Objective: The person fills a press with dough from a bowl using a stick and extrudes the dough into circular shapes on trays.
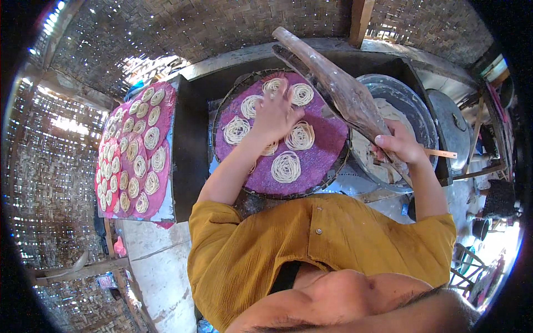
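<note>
My left hand (pixel 273 115), its fingers spread, hovers over or touches the purple cloth (pixel 322 158) on a round tray (pixel 217 102). I cannot tell which. Around it lie several pale coiled rounds of noodle-like strands, one (pixel 300 136) close by the thumb and another (pixel 286 166) nearer to me. In my right hand (pixel 401 143) is the lower part of a long, weathered two-armed wooden tool (pixel 338 83), slanting up and left over the tray's right edge. Behind that tool sits a dark basin (pixel 419 105) with pale dough (pixel 395 111) in it.
At left, a pink-purple cloth (pixel 161 200) holds many more coiled rounds. A flat brown stick (pixel 444 153) juts out right of my right hand. A large lidded metal pot (pixel 448 119) stands beyond the basin. Woven walls (pixel 266 28) enclose the far side.
</note>
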`<state>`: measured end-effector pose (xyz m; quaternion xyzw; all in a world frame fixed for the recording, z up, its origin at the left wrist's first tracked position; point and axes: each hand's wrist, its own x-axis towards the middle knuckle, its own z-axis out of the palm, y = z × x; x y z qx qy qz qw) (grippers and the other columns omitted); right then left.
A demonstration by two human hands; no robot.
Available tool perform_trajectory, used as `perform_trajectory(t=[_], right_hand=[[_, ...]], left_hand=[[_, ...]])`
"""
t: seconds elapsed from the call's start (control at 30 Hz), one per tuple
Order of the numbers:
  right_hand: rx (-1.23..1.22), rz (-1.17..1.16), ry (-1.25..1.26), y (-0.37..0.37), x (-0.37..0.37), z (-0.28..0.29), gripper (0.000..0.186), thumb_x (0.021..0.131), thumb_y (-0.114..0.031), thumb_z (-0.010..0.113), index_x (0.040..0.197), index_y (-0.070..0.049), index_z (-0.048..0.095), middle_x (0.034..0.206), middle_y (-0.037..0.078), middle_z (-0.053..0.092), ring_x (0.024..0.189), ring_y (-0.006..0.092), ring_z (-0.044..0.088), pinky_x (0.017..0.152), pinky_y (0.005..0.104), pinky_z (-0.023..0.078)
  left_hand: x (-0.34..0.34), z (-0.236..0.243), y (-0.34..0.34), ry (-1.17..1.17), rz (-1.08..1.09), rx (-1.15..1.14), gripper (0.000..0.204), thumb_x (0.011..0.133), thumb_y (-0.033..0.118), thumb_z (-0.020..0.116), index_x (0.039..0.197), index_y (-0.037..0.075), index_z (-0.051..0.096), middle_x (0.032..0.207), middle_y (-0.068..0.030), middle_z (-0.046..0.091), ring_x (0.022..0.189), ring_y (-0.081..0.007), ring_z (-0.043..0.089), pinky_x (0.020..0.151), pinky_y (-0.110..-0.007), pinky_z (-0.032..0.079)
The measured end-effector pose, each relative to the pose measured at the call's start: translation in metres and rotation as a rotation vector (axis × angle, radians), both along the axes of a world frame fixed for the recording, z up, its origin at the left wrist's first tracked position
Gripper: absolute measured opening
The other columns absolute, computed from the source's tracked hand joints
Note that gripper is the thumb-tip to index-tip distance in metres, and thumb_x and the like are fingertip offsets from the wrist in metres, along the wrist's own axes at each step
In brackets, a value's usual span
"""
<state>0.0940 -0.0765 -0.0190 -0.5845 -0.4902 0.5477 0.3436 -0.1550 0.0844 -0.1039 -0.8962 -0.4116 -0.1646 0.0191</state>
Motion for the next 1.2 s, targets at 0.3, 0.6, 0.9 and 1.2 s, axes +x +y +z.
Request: perform_trajectory(t=[0.3, 0.6, 0.9, 1.2], right_hand=[[-0.099, 0.151, 0.173, 0.024, 0.004, 0.000, 0.053, 0.080, -0.053, 0.045, 0.085, -0.001, 0.053, 0.068, 0.006, 0.055, 0.052, 0.0117, 0.053, 0.046, 0.0241, 0.043], [-0.203, 0.130, -0.259, 0.069, 0.013, -0.015, 0.051, 0.087, -0.048, 0.035, 0.087, -0.001, 0.054, 0.064, 0.007, 0.055, 0.046, 0.0131, 0.050, 0.043, 0.0264, 0.042], [-0.064, 0.127, -0.514, 0.048, 0.020, 0.026, 0.043, 0.085, -0.044, 0.041, 0.077, -0.003, 0.054, 0.055, 0.003, 0.050, 0.044, 0.0101, 0.047, 0.041, 0.0253, 0.037], [-0.029, 0.153, -0.456, 0.036, 0.000, 0.044, 0.038, 0.084, -0.037, 0.045, 0.071, -0.003, 0.052, 0.055, 0.002, 0.049, 0.045, 0.0095, 0.046, 0.041, 0.0243, 0.037]], left_hand=[[0.030, 0.087, 0.075, -2.068, -0.849, -1.389, 0.079, 0.077, 0.069, 0.023, 0.127, 0.010, 0.035, 0.097, -0.0104, 0.055, 0.097, -0.0274, 0.050, 0.088, -0.045, 0.035], [0.040, 0.027, 0.110, -2.117, -0.846, -1.357, 0.075, 0.078, 0.065, 0.034, 0.127, 0.009, 0.036, 0.056, 0.0050, 0.041, 0.054, -0.0129, 0.045, 0.066, -0.034, 0.040], [0.048, 0.054, 0.077, -2.231, -0.587, -1.267, 0.064, 0.082, 0.061, 0.032, 0.116, 0.009, 0.046, 0.049, 0.0058, 0.038, 0.045, -0.0106, 0.040, 0.060, -0.031, 0.040], [0.027, 0.071, 0.071, -2.178, -0.848, -1.310, 0.060, 0.082, 0.060, 0.031, 0.110, 0.010, 0.051, 0.047, 0.0068, 0.037, 0.047, -0.0102, 0.041, 0.060, -0.030, 0.041]])
